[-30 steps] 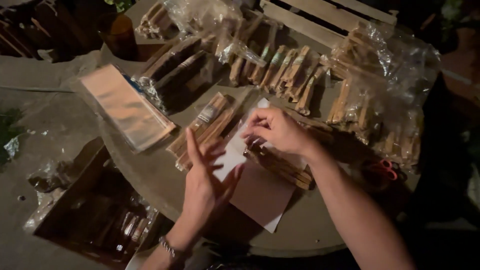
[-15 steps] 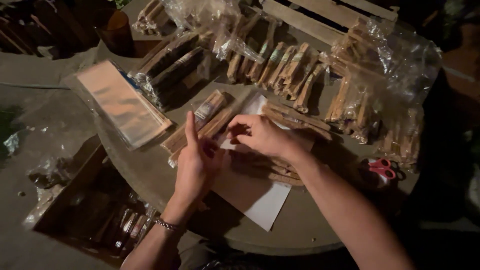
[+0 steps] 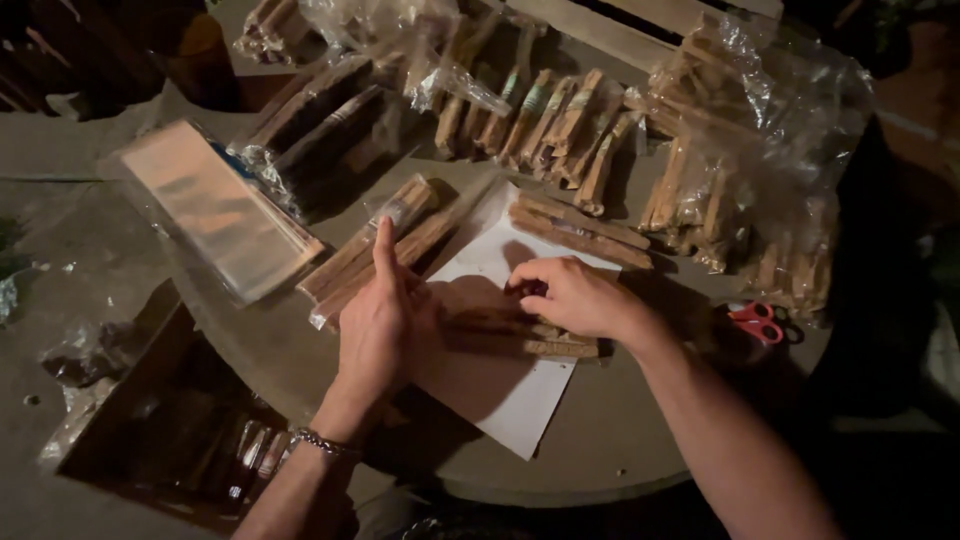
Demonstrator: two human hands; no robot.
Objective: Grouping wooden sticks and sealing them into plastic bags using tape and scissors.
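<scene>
My left hand rests edge-down on the left part of a white paper sheet, fingers straight and together, forefinger pointing away. My right hand is curled over a few brown wooden sticks that lie on the sheet, fingertips pinching something small I cannot make out. More sticks lie at the sheet's far edge. A clear-wrapped bundle of sticks lies just beyond my left forefinger. All sit on a round table.
A stack of clear plastic sleeves lies at the left. Wrapped stick bundles and plastic bags of sticks crowd the far side. Red-handled scissors lie right of my wrist. A dark box with packets stands below left.
Both hands have come down from holding a small white piece above the sheet and now lie on the paper and the sticks. The view has shifted slightly.
</scene>
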